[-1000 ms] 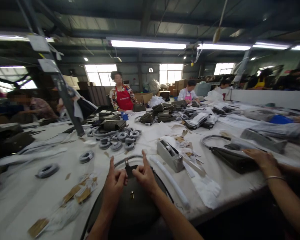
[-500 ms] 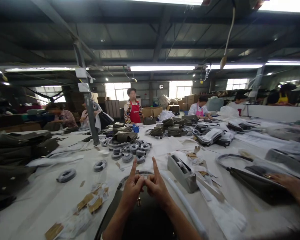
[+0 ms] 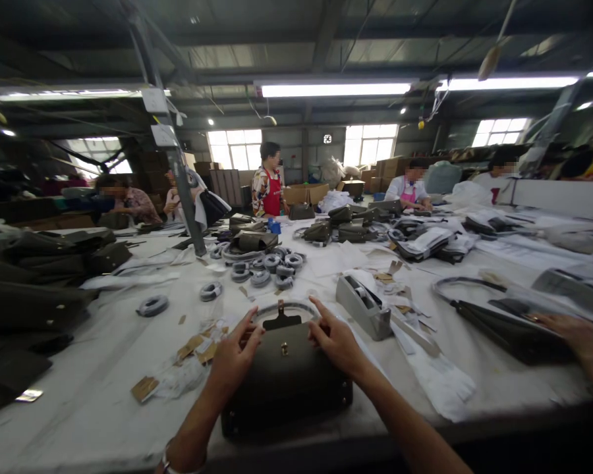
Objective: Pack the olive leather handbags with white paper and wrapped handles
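Note:
A dark olive handbag lies in front of me on the white table, a small metal turn-lock on its front. Its wrapped handle arches beyond the top edge, and a dark flap with a brown tab stands at the middle. My left hand is at the bag's upper left corner, thumb and curled fingers against the edge and index finger stretched forward. At the upper right corner, my right hand grips in a similar way, its index finger pointing along the handle. Some fingertips are hidden.
A grey tape dispenser stands right of the bag, beside a white glove. Several wrapped handle coils lie beyond; paper scraps lie left. At right, a co-worker's hand rests on another bag. A post rises behind.
My hands have moved apart from the middle of the bag's top edge to its two upper corners. The view has tipped downward, and more of the bag's front shows.

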A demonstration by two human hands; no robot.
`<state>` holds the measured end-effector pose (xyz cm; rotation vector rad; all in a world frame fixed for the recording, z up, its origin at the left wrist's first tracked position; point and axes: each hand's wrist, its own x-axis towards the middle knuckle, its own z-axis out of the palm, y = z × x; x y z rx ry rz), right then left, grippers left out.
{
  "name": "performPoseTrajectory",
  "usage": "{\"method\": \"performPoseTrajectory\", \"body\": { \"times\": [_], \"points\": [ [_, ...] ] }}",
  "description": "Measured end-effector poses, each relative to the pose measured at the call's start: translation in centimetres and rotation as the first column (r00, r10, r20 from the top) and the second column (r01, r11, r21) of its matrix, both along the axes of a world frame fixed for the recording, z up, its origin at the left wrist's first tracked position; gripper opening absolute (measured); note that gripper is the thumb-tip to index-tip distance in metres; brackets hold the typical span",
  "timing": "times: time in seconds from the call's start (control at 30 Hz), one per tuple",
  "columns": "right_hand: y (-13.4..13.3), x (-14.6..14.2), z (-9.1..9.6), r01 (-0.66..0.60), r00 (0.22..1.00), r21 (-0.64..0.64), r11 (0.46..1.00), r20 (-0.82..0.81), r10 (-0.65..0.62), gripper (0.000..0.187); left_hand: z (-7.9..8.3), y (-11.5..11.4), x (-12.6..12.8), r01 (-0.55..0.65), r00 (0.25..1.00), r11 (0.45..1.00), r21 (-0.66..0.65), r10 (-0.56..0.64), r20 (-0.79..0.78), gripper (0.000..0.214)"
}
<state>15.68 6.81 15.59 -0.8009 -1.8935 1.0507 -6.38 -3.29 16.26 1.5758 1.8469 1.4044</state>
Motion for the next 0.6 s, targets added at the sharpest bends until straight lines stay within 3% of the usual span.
{"method": "performPoseTrajectory", "body": {
  "times": [0.1, 0.17, 0.3, 0.43, 0.5, 0.6],
  "points": [
    [0.7, 1.0, 0.2, -0.010, 0.994, 0.033, 0.999, 0.107, 0.007, 0.067, -2.2, -2.4, -1.0, -0.052, 0.959, 0.998, -0.022, 0.044, -0.281, 0.048],
    [2.2, 0.4, 1.2, -0.069, 0.987, 0.002, 0.998, 0.144, 0.068, 0.078, -4.0, -3.3, -1.1, -0.016, 0.863, 1.000, 0.023, 0.025, -0.504, 0.043],
    [6.6, -2.2, 6.0, -0.113, 0.981, 0.041, 0.993, 0.160, 0.105, 0.087, -5.9, -3.8, -1.1, 0.067, 0.631, 0.986, 0.154, 0.078, -0.772, 0.040],
    [9.6, -4.5, 10.4, -0.065, 0.989, 0.164, 0.984, 0.141, 0.042, 0.083, -6.4, -3.7, -1.3, 0.057, 0.534, 0.967, 0.247, 0.179, -0.826, 0.037],
    [9.2, -4.8, 10.5, -0.089, 0.983, 0.207, 0.974, 0.174, 0.053, 0.072, -6.7, -3.6, -1.6, 0.081, 0.515, 0.960, 0.267, 0.189, -0.836, 0.037],
    [6.3, -3.8, 8.2, -0.268, 0.918, 0.218, 0.938, 0.355, 0.180, 0.053, -7.4, -3.4, -2.3, 0.132, 0.508, 0.954, 0.270, 0.168, -0.845, 0.041]
  ]
}}
